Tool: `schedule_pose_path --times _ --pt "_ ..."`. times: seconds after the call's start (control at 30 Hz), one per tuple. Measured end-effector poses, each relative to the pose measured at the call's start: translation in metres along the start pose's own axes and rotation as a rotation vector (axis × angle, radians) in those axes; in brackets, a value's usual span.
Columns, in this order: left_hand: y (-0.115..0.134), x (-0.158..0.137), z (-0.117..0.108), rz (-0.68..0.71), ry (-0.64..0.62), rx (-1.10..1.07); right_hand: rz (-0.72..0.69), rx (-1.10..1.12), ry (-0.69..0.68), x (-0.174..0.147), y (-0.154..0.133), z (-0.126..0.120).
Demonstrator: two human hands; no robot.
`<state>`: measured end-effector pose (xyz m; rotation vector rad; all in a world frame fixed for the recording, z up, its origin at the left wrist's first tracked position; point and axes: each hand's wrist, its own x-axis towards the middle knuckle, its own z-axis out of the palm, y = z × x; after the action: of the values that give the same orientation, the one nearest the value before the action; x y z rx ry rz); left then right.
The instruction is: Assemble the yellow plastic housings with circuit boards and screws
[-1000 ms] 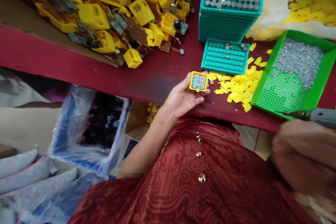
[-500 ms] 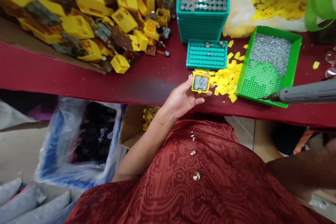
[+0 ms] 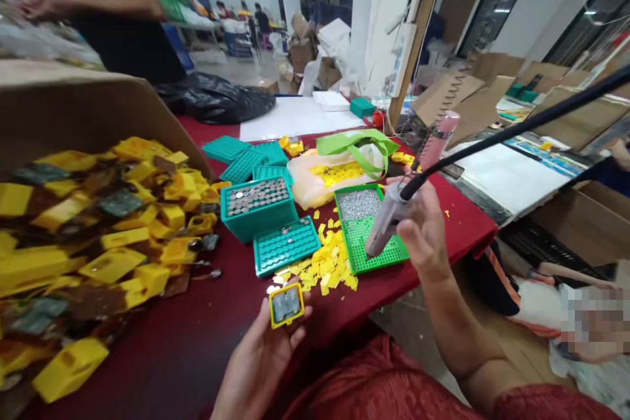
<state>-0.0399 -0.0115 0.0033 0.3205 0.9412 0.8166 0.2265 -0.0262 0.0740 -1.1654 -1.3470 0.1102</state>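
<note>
My left hand (image 3: 268, 341) holds a small yellow plastic case (image 3: 286, 306), its open side up and a grey part inside. My right hand (image 3: 427, 226) is wrapped round a grey electric screwdriver (image 3: 388, 216). Its tip points down over the perforated half of a green tray (image 3: 377, 262) of small silvery screws (image 3: 358, 205). Between the hands lies a heap of little yellow plastic pieces (image 3: 327, 262). Just beyond the case is a teal tray (image 3: 285, 249) with a few round metal discs; a taller teal stack (image 3: 258, 216) behind it carries rows of discs.
A cardboard box (image 3: 98, 98) full of yellow casings with wires and boards stands at the left. Behind the trays sits a pale bag (image 3: 308, 187) of yellow pieces. The screwdriver's black cord (image 3: 516, 128) runs to the upper right. A person in black (image 3: 118, 20) stands beyond the box.
The head view has tilted up, showing more of the room. My right hand now shows on the screwdriver, its tip still over the green tray. My left hand still holds the yellow case.
</note>
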Motion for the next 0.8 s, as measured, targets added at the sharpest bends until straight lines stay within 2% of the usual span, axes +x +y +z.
schedule_pose_path --times 0.1,0.2,0.33,0.47,0.63,0.8 --pt "0.001 -0.006 0.000 0.019 -0.008 -0.014 -0.045 0.060 0.037 0.000 -0.004 -0.004" --pt "0.004 -0.005 -0.007 -0.008 -0.044 -0.027 -0.021 0.034 -0.021 -0.006 0.002 -0.002" --pt "0.006 -0.004 -0.008 -0.045 -0.045 -0.025 0.135 0.120 -0.104 -0.018 0.009 0.002" --pt "0.007 -0.010 0.009 -0.039 0.033 -0.008 0.219 0.218 -0.142 -0.021 0.007 0.003" --pt "0.007 -0.017 0.024 -0.042 0.094 0.003 0.231 0.189 -0.067 -0.018 0.002 0.004" --pt "0.005 -0.016 0.016 -0.038 0.058 -0.010 0.279 0.098 -0.046 -0.024 0.011 0.010"
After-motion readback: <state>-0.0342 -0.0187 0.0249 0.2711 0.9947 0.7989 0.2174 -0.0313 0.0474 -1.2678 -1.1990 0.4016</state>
